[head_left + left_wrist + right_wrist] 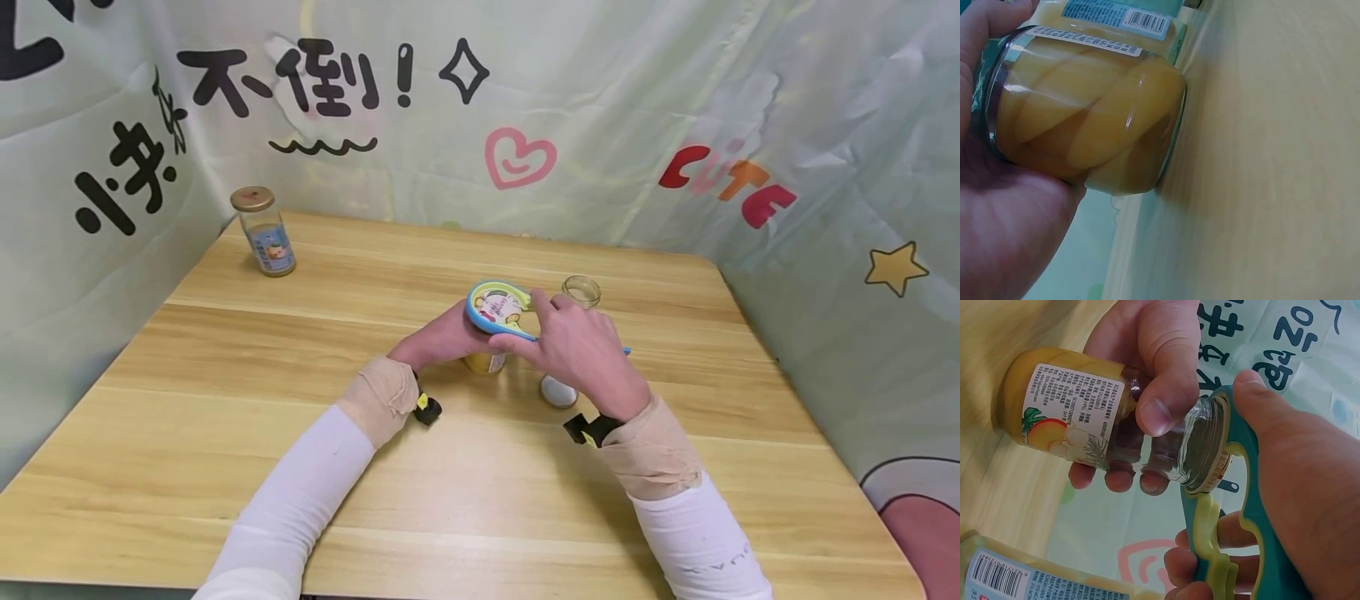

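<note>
My left hand [450,337] grips a glass jar of yellow fruit pieces [1091,112] round its upper part. In the right wrist view that jar is tilted, its white printed label [1072,412] facing the camera, its base close to the table. My right hand [581,350] holds a blue and light-green jar opener [1242,428] by its handles. The opener's loop sits round the jar's lid [1215,475]. From the head view, a white disc with small printed pictures [495,308] shows inside the loop, and most of the jar is hidden beneath.
Behind my right hand stands a lidless glass jar [581,288]. A whitish round lid [558,392] lies on the wooden table [465,500] near my right wrist. Another jar with a gold lid and blue label [272,242] stands at the back left. Printed cloth [600,100] surrounds the table.
</note>
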`<state>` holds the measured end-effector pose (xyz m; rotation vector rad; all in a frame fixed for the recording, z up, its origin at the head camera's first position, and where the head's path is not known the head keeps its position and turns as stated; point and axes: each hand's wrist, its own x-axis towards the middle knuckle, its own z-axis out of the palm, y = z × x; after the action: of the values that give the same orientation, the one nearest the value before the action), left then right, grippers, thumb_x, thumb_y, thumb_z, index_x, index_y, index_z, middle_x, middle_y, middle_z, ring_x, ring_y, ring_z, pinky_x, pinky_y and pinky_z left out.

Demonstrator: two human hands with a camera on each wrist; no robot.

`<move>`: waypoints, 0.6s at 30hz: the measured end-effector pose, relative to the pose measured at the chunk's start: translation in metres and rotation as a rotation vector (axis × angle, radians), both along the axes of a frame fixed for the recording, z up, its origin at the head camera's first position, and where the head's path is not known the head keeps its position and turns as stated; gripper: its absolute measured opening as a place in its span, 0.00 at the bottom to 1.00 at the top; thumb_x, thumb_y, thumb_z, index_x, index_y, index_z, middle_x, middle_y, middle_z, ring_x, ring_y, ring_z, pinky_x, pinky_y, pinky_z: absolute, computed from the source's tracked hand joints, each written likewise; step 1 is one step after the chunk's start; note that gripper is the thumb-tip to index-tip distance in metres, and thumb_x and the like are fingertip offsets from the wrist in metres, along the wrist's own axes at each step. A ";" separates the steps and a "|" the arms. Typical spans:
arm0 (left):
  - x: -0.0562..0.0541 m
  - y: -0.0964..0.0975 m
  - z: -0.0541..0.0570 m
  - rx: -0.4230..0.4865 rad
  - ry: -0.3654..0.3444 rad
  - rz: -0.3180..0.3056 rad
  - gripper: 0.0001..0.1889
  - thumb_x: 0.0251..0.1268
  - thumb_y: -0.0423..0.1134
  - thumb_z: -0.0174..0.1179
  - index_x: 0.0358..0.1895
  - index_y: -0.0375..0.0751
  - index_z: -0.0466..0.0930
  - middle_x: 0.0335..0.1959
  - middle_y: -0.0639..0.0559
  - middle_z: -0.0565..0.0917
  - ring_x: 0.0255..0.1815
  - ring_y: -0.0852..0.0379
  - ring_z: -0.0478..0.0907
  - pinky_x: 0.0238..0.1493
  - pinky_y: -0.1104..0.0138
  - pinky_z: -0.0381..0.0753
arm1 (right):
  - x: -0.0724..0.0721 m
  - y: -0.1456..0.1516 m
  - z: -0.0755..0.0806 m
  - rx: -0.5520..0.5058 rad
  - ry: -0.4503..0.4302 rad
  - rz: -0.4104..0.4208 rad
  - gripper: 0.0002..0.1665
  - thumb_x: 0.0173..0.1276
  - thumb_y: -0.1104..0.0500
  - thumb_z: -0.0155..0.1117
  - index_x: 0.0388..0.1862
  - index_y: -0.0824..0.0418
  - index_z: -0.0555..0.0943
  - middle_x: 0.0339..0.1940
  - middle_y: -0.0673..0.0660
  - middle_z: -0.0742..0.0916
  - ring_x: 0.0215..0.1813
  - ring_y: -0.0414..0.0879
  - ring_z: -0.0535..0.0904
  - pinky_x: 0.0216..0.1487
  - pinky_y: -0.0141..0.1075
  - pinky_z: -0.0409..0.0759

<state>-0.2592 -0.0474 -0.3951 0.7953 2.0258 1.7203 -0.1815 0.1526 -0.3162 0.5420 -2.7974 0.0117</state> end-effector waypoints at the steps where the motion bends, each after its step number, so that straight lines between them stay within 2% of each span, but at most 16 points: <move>1: 0.000 0.000 0.000 -0.001 -0.001 0.001 0.40 0.62 0.33 0.72 0.76 0.47 0.62 0.70 0.46 0.77 0.73 0.49 0.73 0.79 0.54 0.68 | 0.000 0.000 0.000 0.001 0.000 0.003 0.55 0.62 0.18 0.59 0.68 0.62 0.77 0.41 0.62 0.88 0.25 0.57 0.81 0.25 0.49 0.82; 11: 0.000 -0.001 0.001 -0.021 -0.007 -0.003 0.40 0.64 0.33 0.72 0.77 0.46 0.61 0.71 0.45 0.76 0.73 0.47 0.73 0.79 0.52 0.69 | 0.000 0.001 0.001 0.011 -0.014 0.012 0.56 0.62 0.18 0.58 0.68 0.62 0.77 0.41 0.63 0.88 0.27 0.57 0.82 0.26 0.50 0.82; 18: 0.002 -0.001 0.002 -0.031 -0.020 -0.014 0.39 0.64 0.33 0.72 0.77 0.47 0.62 0.71 0.46 0.76 0.74 0.48 0.72 0.80 0.52 0.66 | 0.000 0.003 0.001 0.018 -0.009 0.034 0.53 0.62 0.19 0.60 0.65 0.61 0.77 0.38 0.62 0.87 0.25 0.56 0.80 0.23 0.48 0.80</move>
<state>-0.2577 -0.0488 -0.3927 0.7777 2.0242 1.6781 -0.1812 0.1558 -0.3149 0.5946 -2.7991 -0.0035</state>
